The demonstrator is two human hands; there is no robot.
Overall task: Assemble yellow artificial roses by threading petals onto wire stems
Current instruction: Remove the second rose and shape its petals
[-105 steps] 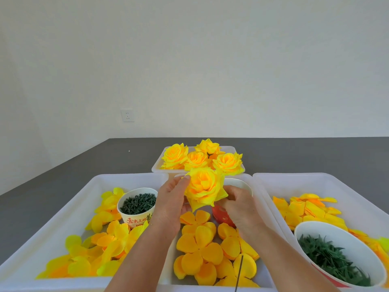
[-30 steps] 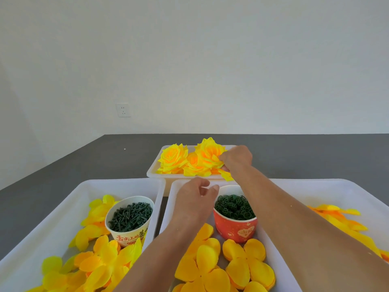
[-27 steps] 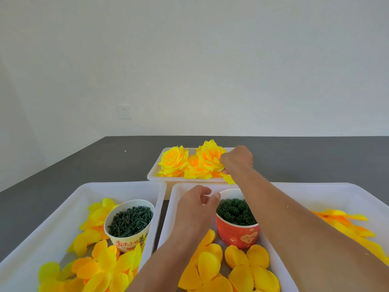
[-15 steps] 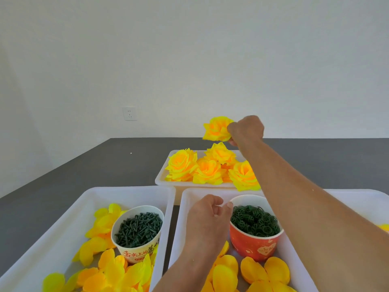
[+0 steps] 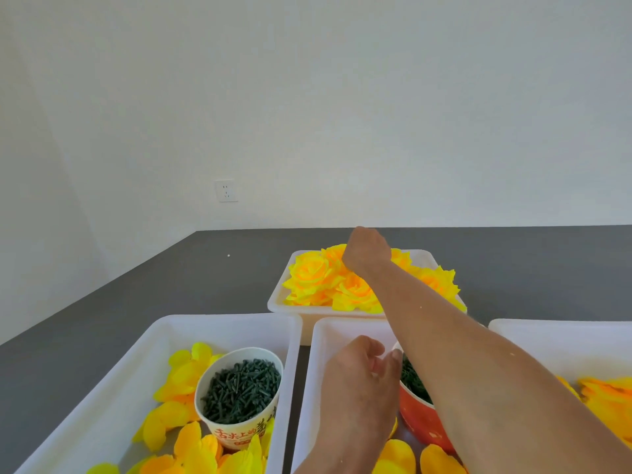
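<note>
My right hand (image 5: 366, 252) reaches out over the far white tray (image 5: 277, 304) and holds a yellow rose (image 5: 332, 255) at its left side, low among the other finished roses (image 5: 309, 276); its fingertips are hidden behind the back of the hand. My left hand (image 5: 359, 374) hovers over the middle tray (image 5: 315, 340), fingers loosely curled and holding nothing, just left of the red cup (image 5: 419, 419) of dark green rings. Loose yellow petals (image 5: 398, 453) lie in the middle tray below my arms.
The left tray (image 5: 102, 388) holds yellow petals (image 5: 178, 378) and a white paper cup (image 5: 239, 388) of dark green pegs. A right tray (image 5: 564, 340) with orange-yellow petals (image 5: 608, 401) sits at the edge. All trays stand on a dark grey table before a white wall.
My right hand, which had lifted a rose above the far tray, has come down with it among the other roses. My left hand has stayed by the red cup.
</note>
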